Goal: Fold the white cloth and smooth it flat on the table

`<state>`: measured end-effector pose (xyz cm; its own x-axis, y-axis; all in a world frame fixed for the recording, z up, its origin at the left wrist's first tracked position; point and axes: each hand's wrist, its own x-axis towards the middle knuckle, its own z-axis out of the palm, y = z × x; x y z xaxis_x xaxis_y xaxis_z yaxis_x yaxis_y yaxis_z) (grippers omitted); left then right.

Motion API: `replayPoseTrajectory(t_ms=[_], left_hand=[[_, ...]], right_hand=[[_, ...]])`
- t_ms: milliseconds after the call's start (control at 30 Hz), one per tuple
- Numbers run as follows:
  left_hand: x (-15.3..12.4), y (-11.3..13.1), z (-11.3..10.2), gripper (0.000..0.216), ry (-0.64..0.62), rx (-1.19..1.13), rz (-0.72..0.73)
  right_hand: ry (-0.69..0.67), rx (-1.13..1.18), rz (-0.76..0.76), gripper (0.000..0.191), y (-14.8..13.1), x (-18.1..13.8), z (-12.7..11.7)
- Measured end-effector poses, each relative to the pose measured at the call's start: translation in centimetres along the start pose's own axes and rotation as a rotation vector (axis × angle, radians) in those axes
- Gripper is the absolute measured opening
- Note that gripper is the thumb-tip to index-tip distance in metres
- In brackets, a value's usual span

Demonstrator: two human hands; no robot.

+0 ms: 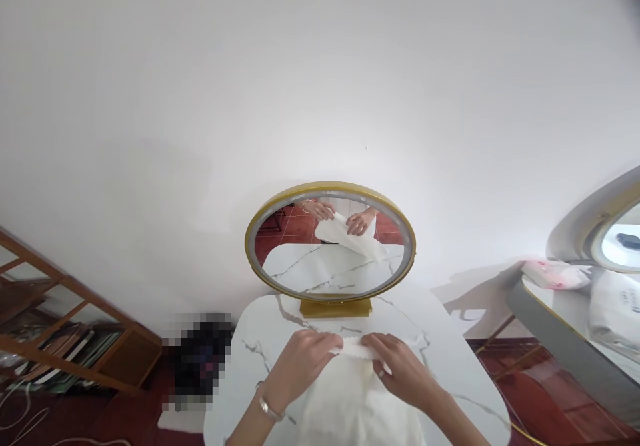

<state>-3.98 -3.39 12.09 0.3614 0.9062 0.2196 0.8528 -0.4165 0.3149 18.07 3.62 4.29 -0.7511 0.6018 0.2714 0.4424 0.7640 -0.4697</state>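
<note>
My left hand (311, 361) and my right hand (397, 366) are above the marble-patterned white table (260, 359), a short gap apart. Between them stretches the edge of a thin white cloth (355, 348), pinched by the fingers of both. A bracelet sits on my left wrist, and a ring is on one finger of my right hand. Pale fabric (360, 406) spreads below; I cannot tell whether all of it is the same cloth. Just beyond my hands stands a round gold-framed mirror (330, 266), which reflects both hands and the cloth.
At right, another table (555, 299) bears a pink-and-white packet (555, 274), a white bag (617, 309) and a second round mirror (623, 233). A wooden shelf (65, 319) with piled items stands left, near cables on the red floor. Behind is a white wall (320, 73).
</note>
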Motion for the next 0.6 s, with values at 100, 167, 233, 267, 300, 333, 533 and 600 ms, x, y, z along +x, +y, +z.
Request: replayPoseTrajectory(t_ms=[100,167,233,267,300,333,533,600], left_hand=[[-0.7,0.1,-2.0,0.022,0.019,0.011,-0.046],[-1.2,0.0,-3.4,0.020,0.022,0.013,-0.098],[-1.7,-0.3,-4.6,0.020,0.022,0.002,-0.163],[-1.9,-0.5,-5.1,0.020,0.023,-0.007,-0.193],[-2.1,-0.6,-5.6,0.020,0.024,-0.019,-0.221],[-2.3,-0.8,-5.9,0.020,0.026,-0.032,-0.243],[-3.0,-1.4,-6.2,0.022,-0.011,-0.122,-0.369],[-3.2,-1.7,-5.8,0.020,-0.049,-0.146,-0.403]], right_hand=[[-0.098,0.108,0.121,0.035,1.1,-1.1,-1.0],[-0.160,0.218,0.220,0.024,2.3,-2.3,-1.9],[-0.178,0.299,0.324,0.026,3.4,-3.5,-2.8],[-0.175,0.327,0.362,0.030,3.8,-3.9,-3.3],[-0.171,0.352,0.384,0.033,4.2,-4.3,-3.8],[-0.170,0.375,0.389,0.034,4.4,-4.6,-4.4],[-0.165,0.451,0.410,0.038,4.9,-4.8,-7.0],[-0.158,0.417,0.412,0.036,5.1,-4.3,-7.7]])
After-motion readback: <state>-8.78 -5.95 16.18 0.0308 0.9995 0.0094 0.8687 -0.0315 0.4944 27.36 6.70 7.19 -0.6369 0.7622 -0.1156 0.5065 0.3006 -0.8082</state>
